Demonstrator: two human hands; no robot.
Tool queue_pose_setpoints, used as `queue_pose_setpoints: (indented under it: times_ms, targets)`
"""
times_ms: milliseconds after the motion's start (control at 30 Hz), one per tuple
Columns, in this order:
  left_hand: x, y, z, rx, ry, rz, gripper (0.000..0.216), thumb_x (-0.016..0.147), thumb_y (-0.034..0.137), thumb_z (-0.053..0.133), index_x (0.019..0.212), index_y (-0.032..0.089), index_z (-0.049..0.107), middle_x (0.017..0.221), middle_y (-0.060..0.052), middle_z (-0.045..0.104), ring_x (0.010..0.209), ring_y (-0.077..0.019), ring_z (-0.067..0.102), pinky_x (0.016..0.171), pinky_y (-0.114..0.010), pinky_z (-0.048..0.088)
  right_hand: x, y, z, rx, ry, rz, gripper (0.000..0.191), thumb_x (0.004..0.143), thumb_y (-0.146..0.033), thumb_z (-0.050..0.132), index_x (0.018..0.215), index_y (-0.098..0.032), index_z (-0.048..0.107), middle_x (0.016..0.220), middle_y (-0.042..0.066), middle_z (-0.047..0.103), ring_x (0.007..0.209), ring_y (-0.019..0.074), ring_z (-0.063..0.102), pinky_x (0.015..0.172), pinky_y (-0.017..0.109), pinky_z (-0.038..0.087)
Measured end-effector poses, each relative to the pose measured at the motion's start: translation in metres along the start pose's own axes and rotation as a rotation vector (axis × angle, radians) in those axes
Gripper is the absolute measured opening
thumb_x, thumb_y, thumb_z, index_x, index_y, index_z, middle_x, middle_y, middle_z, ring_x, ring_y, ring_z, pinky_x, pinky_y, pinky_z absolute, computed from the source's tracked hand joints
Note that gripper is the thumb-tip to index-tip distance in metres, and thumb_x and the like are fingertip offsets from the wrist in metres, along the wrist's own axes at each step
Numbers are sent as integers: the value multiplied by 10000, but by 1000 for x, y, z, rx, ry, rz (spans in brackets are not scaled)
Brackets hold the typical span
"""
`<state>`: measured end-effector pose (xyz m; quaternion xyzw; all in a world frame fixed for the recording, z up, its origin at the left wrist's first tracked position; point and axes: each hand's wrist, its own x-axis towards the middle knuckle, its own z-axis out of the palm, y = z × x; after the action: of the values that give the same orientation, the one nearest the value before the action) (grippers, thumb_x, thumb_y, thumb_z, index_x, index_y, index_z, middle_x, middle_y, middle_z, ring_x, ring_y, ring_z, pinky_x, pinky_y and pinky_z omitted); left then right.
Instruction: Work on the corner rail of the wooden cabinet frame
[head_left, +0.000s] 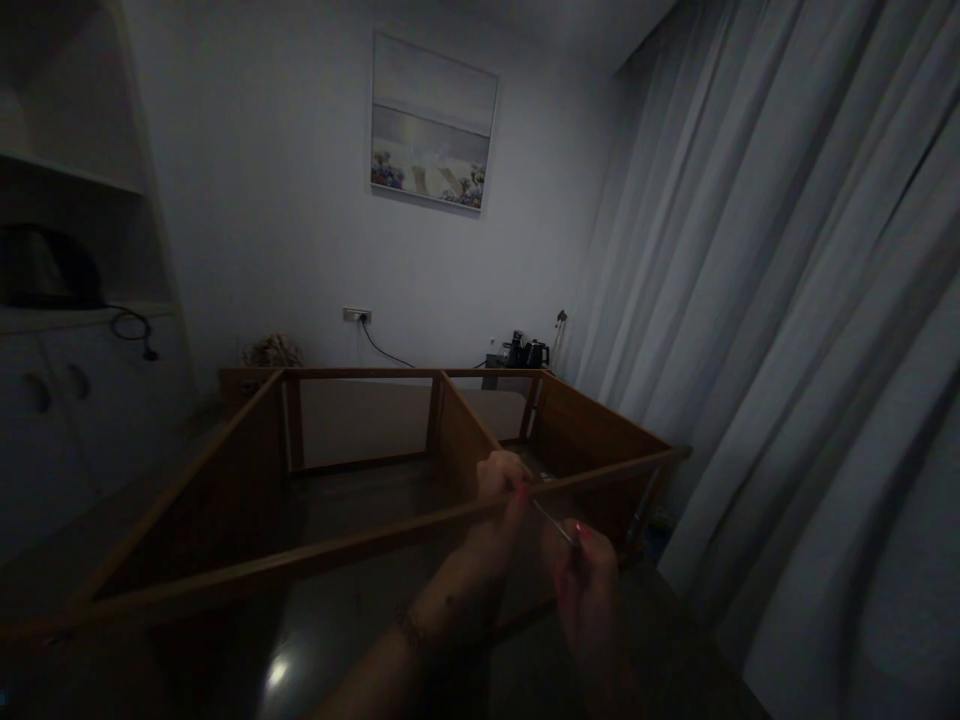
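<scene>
A brown wooden frame (330, 552) with upright panels lies across the lower view. My left hand (504, 482), with a bracelet at the wrist, is closed round its near rail where the middle panel (469, 420) meets it. My right hand (589, 575) is closed on a screwdriver (551, 521); its thin metal shaft slants up and left to the rail, beside my left fingertips. The handle is mostly hidden in my palm. In the dim light I cannot make out a screw at the tip.
Long grey curtains (787, 350) hang on the right, close to the frame's end. A kettle (52, 265) with a loose cord stands on a white cabinet (112, 400) at left. Behind the frame are a dark coffee pot (535, 354) and a wall socket (357, 315) with a plugged-in cable.
</scene>
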<state>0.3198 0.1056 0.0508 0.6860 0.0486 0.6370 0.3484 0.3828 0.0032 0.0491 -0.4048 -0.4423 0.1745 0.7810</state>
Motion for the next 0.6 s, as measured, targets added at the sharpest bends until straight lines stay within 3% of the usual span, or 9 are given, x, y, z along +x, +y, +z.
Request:
queue_pose_setpoints:
  times_ms: [167, 233, 400, 600]
  targets:
    - [0, 10, -3, 17, -29, -42, 491, 1096, 646, 329, 888, 263, 556, 930, -63, 608, 921, -268, 547, 852, -404, 449, 0, 2, -2, -81, -67, -74, 577, 1014, -536, 485, 540, -221, 582, 452, -11, 512, 388, 131, 450, 365, 258, 297]
    - [0, 14, -5, 33, -40, -55, 499, 1097, 654, 309, 896, 261, 543, 939, -61, 605, 930, -263, 548, 864, -402, 450, 1, 1, -2, -178, -20, -199, 534, 1036, -511, 503, 601, -217, 604, 498, -24, 538, 424, 128, 469, 410, 251, 338]
    - [1, 12, -4, 56, -47, -33, 513, 1090, 678, 281, 902, 256, 506, 933, -56, 620, 922, -258, 557, 843, -400, 435, 8, 1, -11, -389, 229, -614, 190, 1029, -362, 630, 885, -238, 627, 784, -26, 631, 697, 144, 597, 621, 253, 466]
    - [1, 8, -3, 43, -44, -31, 518, 1088, 678, 306, 895, 249, 522, 928, -57, 628, 911, -259, 561, 842, -403, 435, 13, 0, -28, -638, 143, -868, 181, 1070, -327, 601, 914, -238, 626, 810, -12, 620, 729, 158, 600, 652, 289, 491]
